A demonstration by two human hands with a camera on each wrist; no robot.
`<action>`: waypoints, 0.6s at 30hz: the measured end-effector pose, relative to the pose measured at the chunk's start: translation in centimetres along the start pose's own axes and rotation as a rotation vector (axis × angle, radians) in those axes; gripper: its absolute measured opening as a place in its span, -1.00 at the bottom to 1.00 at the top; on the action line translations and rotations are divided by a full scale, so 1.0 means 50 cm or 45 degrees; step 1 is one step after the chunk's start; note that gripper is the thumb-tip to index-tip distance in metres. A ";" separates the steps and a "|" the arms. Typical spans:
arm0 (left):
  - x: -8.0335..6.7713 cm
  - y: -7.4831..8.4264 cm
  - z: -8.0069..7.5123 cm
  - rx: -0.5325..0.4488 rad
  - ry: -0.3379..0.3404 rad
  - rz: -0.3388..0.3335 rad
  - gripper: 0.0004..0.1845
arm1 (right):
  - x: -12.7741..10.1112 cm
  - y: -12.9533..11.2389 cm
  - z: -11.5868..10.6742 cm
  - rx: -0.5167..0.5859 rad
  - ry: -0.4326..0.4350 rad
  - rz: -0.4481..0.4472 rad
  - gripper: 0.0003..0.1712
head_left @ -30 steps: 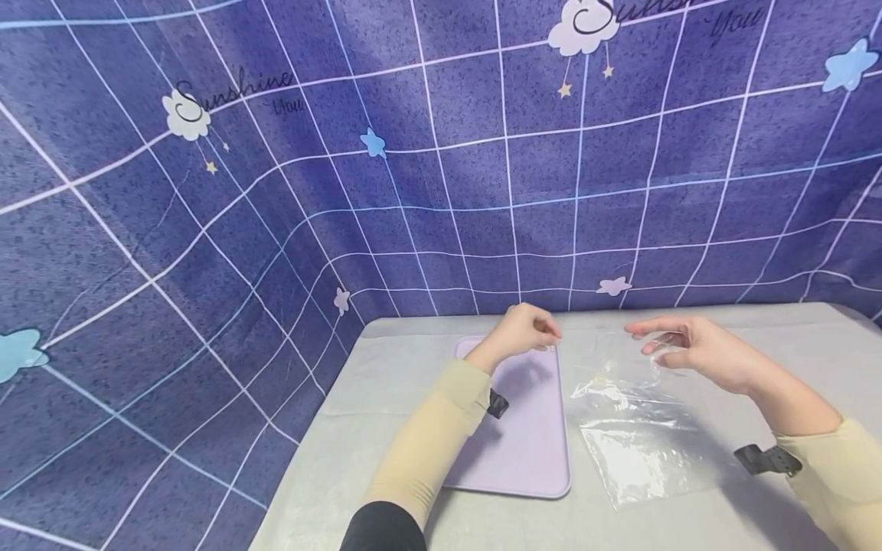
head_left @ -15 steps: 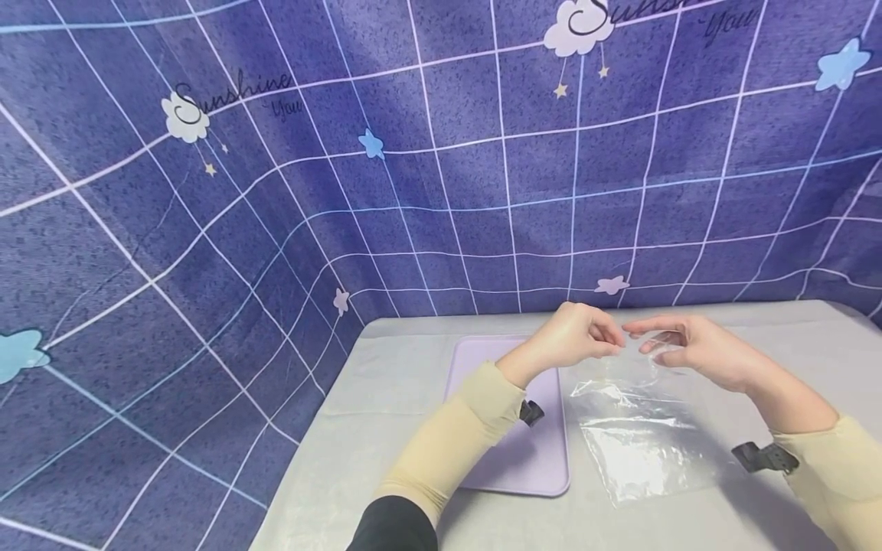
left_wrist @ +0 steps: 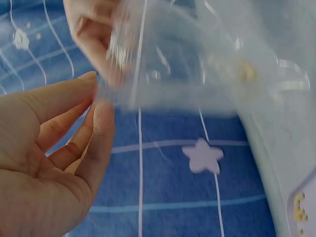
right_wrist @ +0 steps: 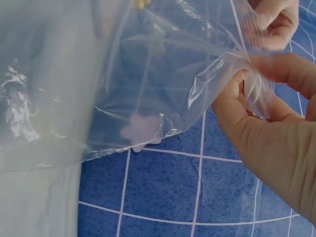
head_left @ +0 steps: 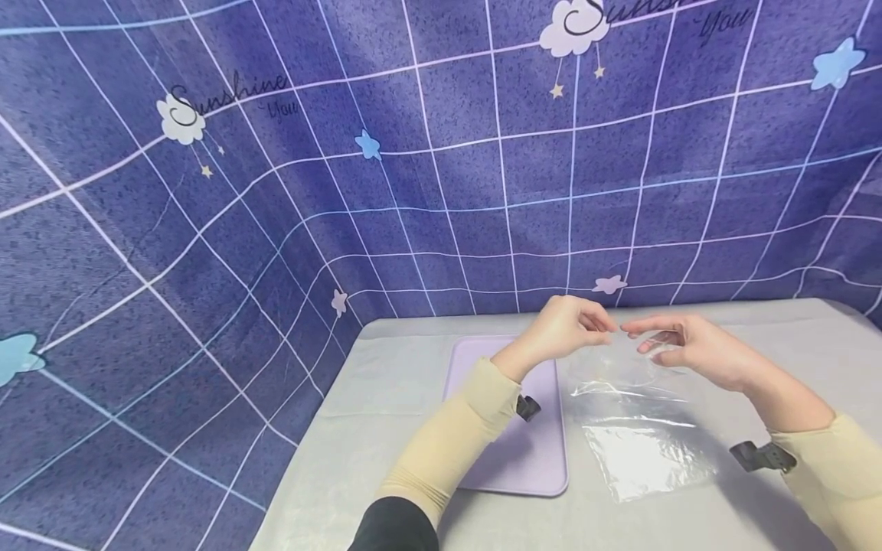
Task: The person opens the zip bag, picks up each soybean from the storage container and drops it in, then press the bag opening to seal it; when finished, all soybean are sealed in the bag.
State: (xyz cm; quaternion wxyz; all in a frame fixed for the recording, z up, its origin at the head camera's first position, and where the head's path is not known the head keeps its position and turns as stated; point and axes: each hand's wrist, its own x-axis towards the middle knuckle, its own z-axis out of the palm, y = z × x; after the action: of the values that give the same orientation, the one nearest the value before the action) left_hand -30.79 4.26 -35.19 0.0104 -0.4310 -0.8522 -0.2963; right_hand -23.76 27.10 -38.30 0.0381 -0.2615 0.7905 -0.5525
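A clear plastic zip bag (head_left: 637, 436) lies on the grey table (head_left: 386, 383) with its mouth end lifted. My right hand (head_left: 637, 333) pinches the bag's zip edge (right_wrist: 249, 69) between thumb and finger. My left hand (head_left: 606, 327) meets it from the left, thumb and index tips pinching the bag's rim (left_wrist: 106, 94). In the left wrist view the bag (left_wrist: 197, 59) is blurred, and a small yellowish bit (left_wrist: 246, 72) shows through it. In the right wrist view the bag (right_wrist: 148, 79) hangs open to the left of my right hand (right_wrist: 242, 81).
A flat lilac tray (head_left: 524, 451) lies on the table just left of the bag, under my left forearm. A purple grid-patterned cloth (head_left: 441, 153) walls in the table at the back and left. Bare grey table shows to the right (head_left: 813, 344).
My left hand has moved right from above the tray to the bag's mouth, beside my right hand. The right hand has stayed about where it was.
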 end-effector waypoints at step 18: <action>-0.038 -0.259 0.017 0.036 0.175 -0.511 -0.93 | 0.002 0.000 0.001 0.025 -0.017 0.004 -0.37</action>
State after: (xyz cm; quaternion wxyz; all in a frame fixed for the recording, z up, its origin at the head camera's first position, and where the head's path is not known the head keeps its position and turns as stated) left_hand -39.01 -2.58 -42.83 0.0153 -0.2312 -0.9224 -0.3092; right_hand -23.81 27.01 -38.31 0.0468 -0.2634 0.7852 -0.5586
